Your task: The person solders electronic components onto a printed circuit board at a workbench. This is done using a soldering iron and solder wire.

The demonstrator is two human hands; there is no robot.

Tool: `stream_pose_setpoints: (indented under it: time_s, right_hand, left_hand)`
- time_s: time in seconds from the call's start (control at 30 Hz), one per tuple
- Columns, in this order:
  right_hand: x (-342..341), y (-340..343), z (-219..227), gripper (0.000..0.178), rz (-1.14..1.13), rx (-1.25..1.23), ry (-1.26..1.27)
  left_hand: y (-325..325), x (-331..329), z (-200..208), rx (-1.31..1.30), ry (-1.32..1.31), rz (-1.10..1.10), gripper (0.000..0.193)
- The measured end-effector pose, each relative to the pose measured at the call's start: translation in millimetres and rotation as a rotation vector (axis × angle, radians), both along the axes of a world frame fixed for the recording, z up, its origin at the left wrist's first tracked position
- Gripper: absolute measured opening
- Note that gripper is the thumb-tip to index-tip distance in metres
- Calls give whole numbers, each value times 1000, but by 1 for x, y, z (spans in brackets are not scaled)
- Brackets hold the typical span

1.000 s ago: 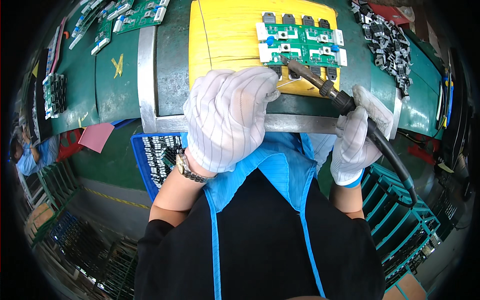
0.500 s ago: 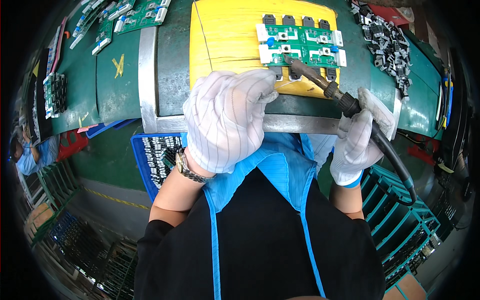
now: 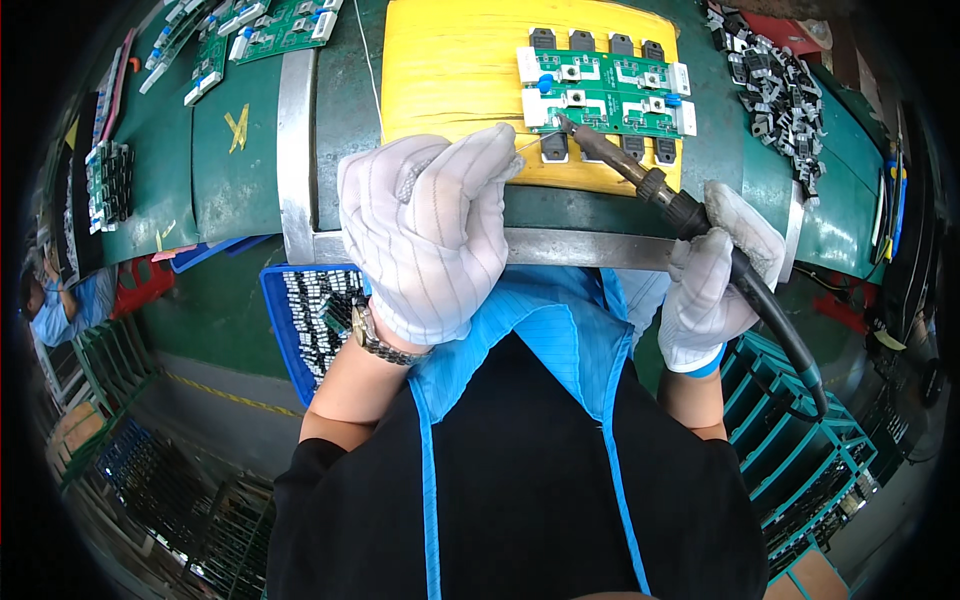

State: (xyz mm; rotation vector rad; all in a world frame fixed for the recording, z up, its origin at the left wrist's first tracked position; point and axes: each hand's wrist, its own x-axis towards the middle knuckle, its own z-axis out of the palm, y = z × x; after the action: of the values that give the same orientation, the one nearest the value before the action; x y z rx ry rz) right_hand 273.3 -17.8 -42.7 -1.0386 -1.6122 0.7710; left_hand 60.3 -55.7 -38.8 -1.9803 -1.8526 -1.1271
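Observation:
A green circuit board (image 3: pixel 612 92) lies on a yellow pad (image 3: pixel 450 70), with black components (image 3: pixel 620 45) sticking out along its far and near edges. My right hand (image 3: pixel 722 275), in a white striped glove, is closed round the handle of a soldering iron (image 3: pixel 640 172). The iron's tip meets or hovers just over the board's near left edge; I cannot tell which. Left of it, my gloved left hand (image 3: pixel 430 230) pinches a thin solder wire (image 3: pixel 535 141), whose end reaches toward that tip. The wire's tail rises behind the hand across the pad.
A heap of black components (image 3: pixel 775 90) sits at the right of the green bench. More circuit boards (image 3: pixel 285 30) lie at the far left. A metal strip (image 3: pixel 590 248) edges the bench. Below stands a blue bin (image 3: pixel 290 340) of parts; a green rack (image 3: pixel 800 430) is lower right.
My left hand has shifted left with the solder wire. The iron's tip has moved slightly left along the board's near edge. The pad and board have shifted a little right.

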Motion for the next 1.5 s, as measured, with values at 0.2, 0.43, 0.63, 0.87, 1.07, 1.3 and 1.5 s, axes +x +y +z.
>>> stream_pose_setpoints:
  time_s: [0.2, 0.43, 0.63, 0.87, 1.07, 1.3, 1.5]
  right_hand:
    - [-2, 3, 0, 25, 59, -13, 10]
    - [-1, 1, -3, 24, 19, 15, -29]
    - [-3, 5, -1, 24, 59, 68, 6]
    - [-5, 1, -2, 25, -8, -28, 34]
    - [2, -2, -2, 26, -1, -74, 72]
    - [1, 2, -2, 29, 32, 114, -181]
    - [-4, 4, -1, 27, 95, 41, -13]
  left_hand:
    - [3, -4, -12, 19, -2, -27, 39]
    - [-1, 0, -1, -45, 11, -17, 35]
    - [1, 1, -7, -30, 10, -12, 36]
    - [2, 2, -3, -54, 18, -45, 37]
    - [0, -1, -6, -21, 35, -90, 42]
    - [2, 2, -6, 58, -101, -135, 34]
    - [2, 0, -4, 14, -99, -162, 35]
